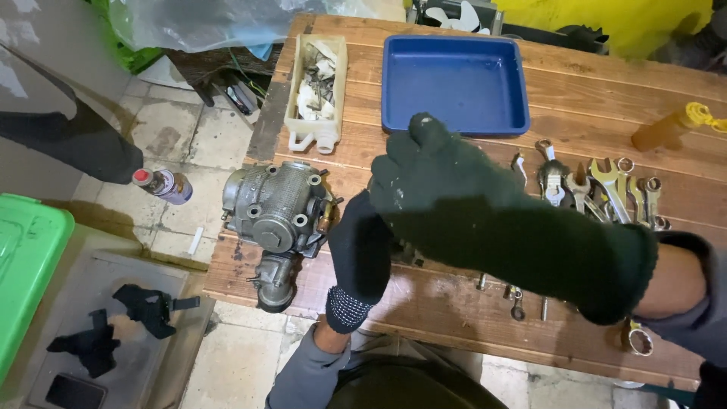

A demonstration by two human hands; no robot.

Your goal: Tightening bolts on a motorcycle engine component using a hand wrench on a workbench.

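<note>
Both my hands wear dark knit gloves and meet over the front of a wooden table [591, 98]. My left hand [358, 257] points up, its fingertips hidden under my right hand [454, 201]. The right hand's fingers curl down over the tips of the left glove and its thumb sticks up. A grey metal carburetor [279, 216] lies on the table's left front corner, just left of my left hand and not touched. Several small bolts and a small spanner [516, 301] lie below my right forearm.
A blue tray [454, 121] and a white tub of scraps [318, 91] stand at the back. Several wrenches [598, 185] lie at the right, an amber bottle [670, 130] beyond. On the floor: a spray can [163, 185], a green lid [26, 257], a grey bin [113, 318] with black rags.
</note>
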